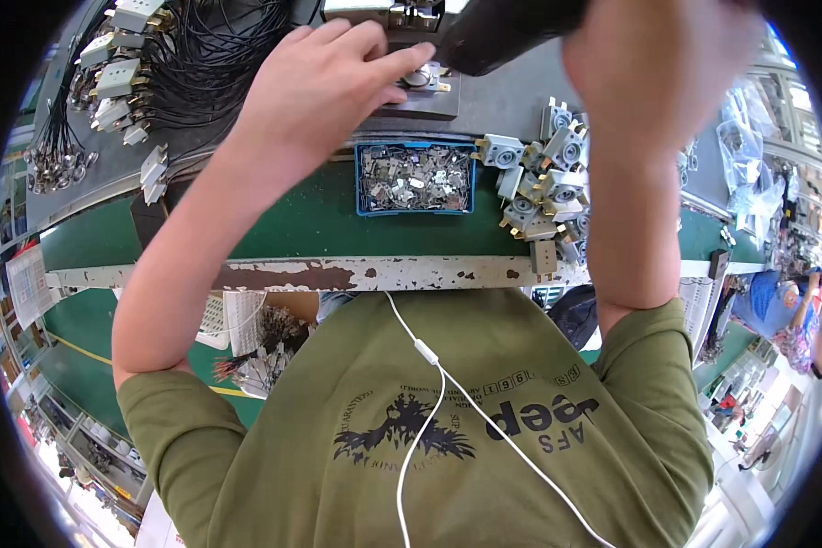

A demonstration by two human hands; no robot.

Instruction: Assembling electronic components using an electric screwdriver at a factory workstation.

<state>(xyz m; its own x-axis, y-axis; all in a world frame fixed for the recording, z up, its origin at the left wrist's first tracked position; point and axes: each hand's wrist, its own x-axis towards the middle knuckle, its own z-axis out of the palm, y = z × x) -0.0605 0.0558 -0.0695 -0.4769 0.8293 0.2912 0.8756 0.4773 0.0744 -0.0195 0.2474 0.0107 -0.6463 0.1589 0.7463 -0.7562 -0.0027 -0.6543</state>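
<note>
My left hand reaches over the bench with its thumb and forefinger closed on a small block-shaped part with a round metal disc and brass tabs. That part sits on a dark metal fixture plate. My right hand is smeared by motion at the top right. A thick black hand tool runs from it toward the part, its rounded end just beside the part. The fingers round the tool are mostly hidden. Below the fixture stands a blue tray of small metal pieces.
Grey blocks with round rings and brass tabs are heaped right of the tray. Black-wired assemblies lie at the far left. Clear plastic bags rest at right. A worn white bench edge runs before me. Another person is far right.
</note>
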